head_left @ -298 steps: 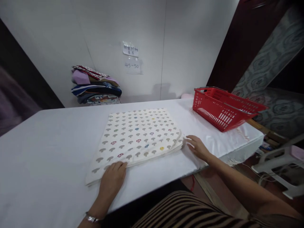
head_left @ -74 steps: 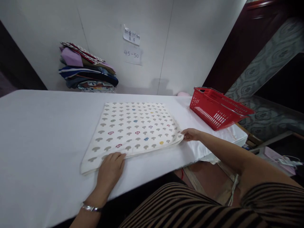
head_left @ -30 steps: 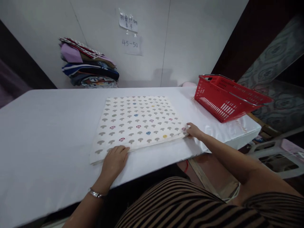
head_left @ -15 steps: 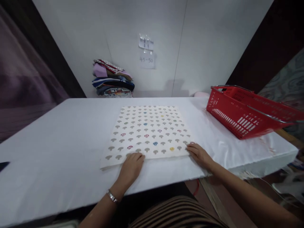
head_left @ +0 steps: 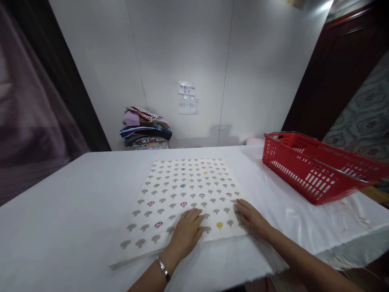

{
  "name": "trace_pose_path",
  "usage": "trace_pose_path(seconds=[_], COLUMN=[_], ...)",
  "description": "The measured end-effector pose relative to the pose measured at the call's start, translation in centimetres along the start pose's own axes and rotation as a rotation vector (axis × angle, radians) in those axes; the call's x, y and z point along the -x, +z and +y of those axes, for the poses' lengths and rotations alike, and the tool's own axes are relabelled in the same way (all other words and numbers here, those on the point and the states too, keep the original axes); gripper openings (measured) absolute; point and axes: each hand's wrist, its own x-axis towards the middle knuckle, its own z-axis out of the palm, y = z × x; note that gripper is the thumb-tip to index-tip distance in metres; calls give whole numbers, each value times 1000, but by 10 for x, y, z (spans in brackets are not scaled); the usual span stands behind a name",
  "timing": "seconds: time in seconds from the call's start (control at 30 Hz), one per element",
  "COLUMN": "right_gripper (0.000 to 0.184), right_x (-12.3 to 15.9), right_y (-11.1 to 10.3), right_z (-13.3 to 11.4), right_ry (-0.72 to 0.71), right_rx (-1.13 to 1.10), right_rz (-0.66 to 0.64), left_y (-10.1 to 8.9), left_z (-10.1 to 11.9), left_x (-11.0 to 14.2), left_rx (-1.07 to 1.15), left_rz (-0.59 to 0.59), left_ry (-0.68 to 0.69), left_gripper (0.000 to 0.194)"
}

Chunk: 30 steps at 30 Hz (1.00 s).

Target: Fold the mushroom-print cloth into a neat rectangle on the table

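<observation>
A folded white cloth (head_left: 170, 194) printed with grey mushrooms and a few coloured ones lies flat in front of me. My left hand (head_left: 187, 230) rests palm down on its near part, fingers stretched forward. At the cloth's right side, my right hand (head_left: 251, 217) lies flat with fingertips on the fabric near the edge. Neither hand grips anything. A metal band (head_left: 163, 268) circles my left wrist. The layers of the cloth show along its near left edge.
A white-covered table (head_left: 75, 211) carries the cloth. At the right stands a red plastic basket (head_left: 291, 170) with metal handles. A stack of folded fabrics (head_left: 146, 129) sits against the back wall, left of paper signs (head_left: 187, 104). A purple curtain (head_left: 36, 101) hangs at left.
Both hands have slid farther onto the cloth, away from its near edge, and lie flatter. The view has tilted up, so everything sits lower in the picture.
</observation>
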Motion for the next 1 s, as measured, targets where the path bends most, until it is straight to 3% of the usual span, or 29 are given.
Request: trace_pose_path(seconds=[0.17, 0.3, 0.43, 0.53, 0.67, 0.77, 0.87, 1.0], right_gripper=[51, 58, 63, 69, 68, 63, 60, 52], right_x=[-3, -32, -90, -145, -207, -231, -239, -253], right_y=[2, 2, 12, 20, 25, 30, 36, 30], right_z=[17, 15, 0, -10, -1, 18, 34, 46], right_ry=[77, 93, 83, 95, 167, 234, 211, 262], right_rx=[22, 2, 43, 111, 241, 349, 383, 313], right_rz=[-134, -105, -82, -115, -136, -138, -98, 42], left_y=[18, 17, 15, 14, 16, 23, 33, 49], left_z=[-15, -18, -18, -18, -21, -27, -34, -43], left_x=[-4, 0, 0, 0, 0, -2, -4, -3], left_rx=[-49, -51, -134, -317, -566, -635, -616, -586], left_rz=[-99, -111, -34, 35, 119, 184, 281, 300], left_ry=[-30, -13, 53, 118, 222, 269, 269, 278], left_gripper=[46, 50, 53, 53, 53, 51, 45, 47])
